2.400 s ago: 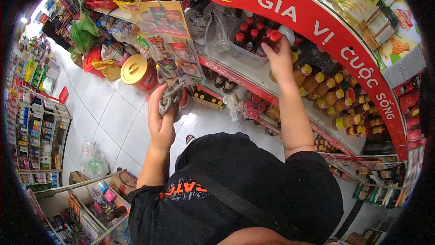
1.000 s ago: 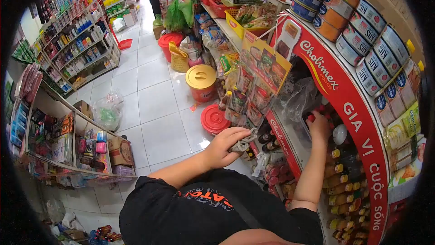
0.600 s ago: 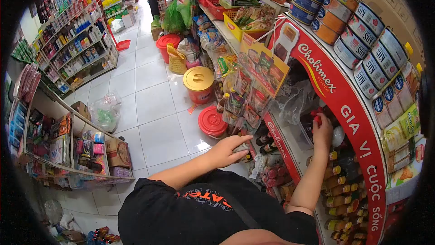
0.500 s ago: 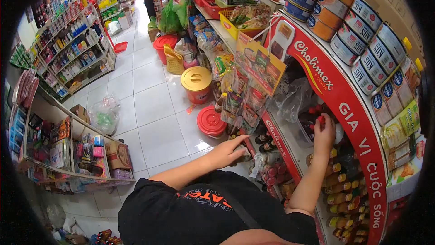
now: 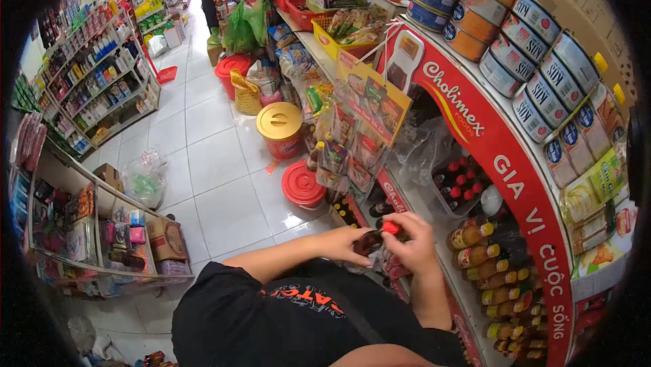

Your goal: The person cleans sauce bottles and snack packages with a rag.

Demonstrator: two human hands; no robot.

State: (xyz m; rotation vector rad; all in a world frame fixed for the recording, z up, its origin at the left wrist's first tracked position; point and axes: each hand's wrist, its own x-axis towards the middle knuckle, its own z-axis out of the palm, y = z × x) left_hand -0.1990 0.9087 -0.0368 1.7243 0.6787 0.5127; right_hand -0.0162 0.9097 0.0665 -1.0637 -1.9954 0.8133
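Red-capped bottle (image 5: 367, 240): held clear of the shelf (image 5: 441, 233), between both hands, tilted, in front of the black shirt (image 5: 271, 316); dark contents seen; label not readable.
Left hand (image 5: 342, 245): grip closed around the bottle's body; whether anything else is held in the palm cannot be told.
Right hand (image 5: 415, 243): grip closed on the red cap (image 5: 390, 227), fingertips and thumb set at its sides; whether it is being turned cannot be told.
Clear tub (image 5: 447, 206): touched by neither hand; dark bottles with red caps (image 5: 461, 180) stood inside, much like the held one.
Bottle's support: given by the hands alone, so both are occupied and either end can be steadied; a slip would probably be caused by loosening both grips together.
Shelf, beside the tub: white rounded object (image 5: 491, 199) and rows of yellow-capped bottles (image 5: 478, 257); crumpled clear plastic (image 5: 422, 153) on the tub's other side.
Floor (image 5: 227, 214): red-lidded bucket (image 5: 303, 184) and gold-lidded bucket (image 5: 280, 123) placed near the display.
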